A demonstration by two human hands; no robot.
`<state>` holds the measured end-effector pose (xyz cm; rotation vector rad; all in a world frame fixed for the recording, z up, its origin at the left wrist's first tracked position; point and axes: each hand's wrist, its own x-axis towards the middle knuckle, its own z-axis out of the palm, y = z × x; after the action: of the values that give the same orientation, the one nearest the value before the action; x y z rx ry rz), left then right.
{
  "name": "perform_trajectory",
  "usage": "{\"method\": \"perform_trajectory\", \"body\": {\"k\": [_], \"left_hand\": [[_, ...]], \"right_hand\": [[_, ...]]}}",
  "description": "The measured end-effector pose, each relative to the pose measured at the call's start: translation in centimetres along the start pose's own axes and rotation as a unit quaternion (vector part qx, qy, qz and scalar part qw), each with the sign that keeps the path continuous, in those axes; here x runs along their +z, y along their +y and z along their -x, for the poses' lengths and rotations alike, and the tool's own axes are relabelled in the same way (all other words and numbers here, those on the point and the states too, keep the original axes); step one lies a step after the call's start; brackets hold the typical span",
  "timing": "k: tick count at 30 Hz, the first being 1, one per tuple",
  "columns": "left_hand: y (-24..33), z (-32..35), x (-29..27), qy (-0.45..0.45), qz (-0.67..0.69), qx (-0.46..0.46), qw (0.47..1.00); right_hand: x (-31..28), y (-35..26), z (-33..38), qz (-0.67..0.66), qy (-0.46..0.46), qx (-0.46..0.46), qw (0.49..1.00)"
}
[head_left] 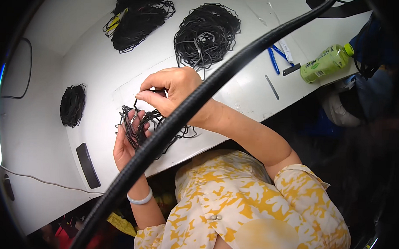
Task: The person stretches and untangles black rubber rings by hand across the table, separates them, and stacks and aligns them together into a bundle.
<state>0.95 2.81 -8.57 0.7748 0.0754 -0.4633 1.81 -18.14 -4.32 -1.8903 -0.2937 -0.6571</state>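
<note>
My left hand [123,150], palm turned up, cradles a loose bundle of thin black bent cords [131,132] with its fingers curled around it. Above it, my right hand [181,91] pinches one black strand between thumb and forefinger, and the strand runs down toward the bundle. More loops of the bundle spread to the right over the white table's near edge. Part of the bundle and of my left hand is hidden behind a thick black cable [193,100] that slants across the whole view.
A big ring-shaped coil of black cords [207,34] lies beyond my hands. Another heap [139,26] is at the back, a small bundle [72,105] far left, near a dark phone-like slab [88,165]. Blue-handled pliers [274,61], a metal strip [272,87] and a green bottle [325,64] lie right.
</note>
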Motion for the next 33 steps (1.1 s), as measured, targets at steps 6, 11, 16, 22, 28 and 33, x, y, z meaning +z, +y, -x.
{"method": "perform_trajectory", "body": {"k": [6,11,16,22,28,33], "left_hand": [[0.8,0.0,-1.1,0.077,-0.131,0.045,0.987],[2.0,0.3,-3.8,0.145,-0.134,0.066,0.978],[2.7,1.4,-2.7,0.153,-0.397,0.029,0.904],[2.4,1.4,-3.5,0.132,-0.502,0.089,0.850],[1.3,0.5,-6.7,0.166,-0.581,0.194,0.773],[2.1,0.6,-6.3,0.187,-0.531,0.118,0.818]], "right_hand": [[1.6,-2.4,-2.6,-0.012,0.127,-0.136,0.982],[0.7,-2.2,-3.9,0.061,0.163,-0.168,0.970],[-6.3,-1.0,-1.4,0.014,0.229,-0.012,0.973],[-23.6,3.3,6.1,0.365,0.310,0.226,0.848],[-19.7,0.4,9.6,0.500,0.280,0.136,0.808],[-8.4,-1.6,11.5,0.190,-0.031,-0.095,0.977]]}}
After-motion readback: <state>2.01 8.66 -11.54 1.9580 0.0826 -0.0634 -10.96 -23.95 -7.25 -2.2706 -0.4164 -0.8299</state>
